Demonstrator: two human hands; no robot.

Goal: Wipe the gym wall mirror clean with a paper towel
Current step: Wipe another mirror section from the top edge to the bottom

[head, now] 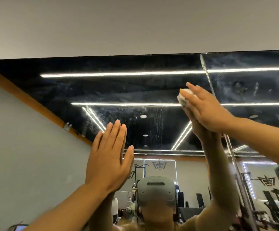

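Observation:
The wall mirror (118, 90) fills the middle of the view and shows smears and wet streaks on its dark upper part. My right hand (203, 107) is raised high near the mirror's top and presses a wadded white paper towel (184, 95) flat against the glass with straight fingers. The towel shows only at my fingertips. Lower and to the left, my left hand (108, 159) lies flat on the mirror with its fingers straight and together, holding nothing.
A vertical seam (208, 77) between two mirror panels runs just right of my right hand. The mirror's top edge meets a plain wall (135, 27) above. Gym machines and ceiling light strips appear only as reflections.

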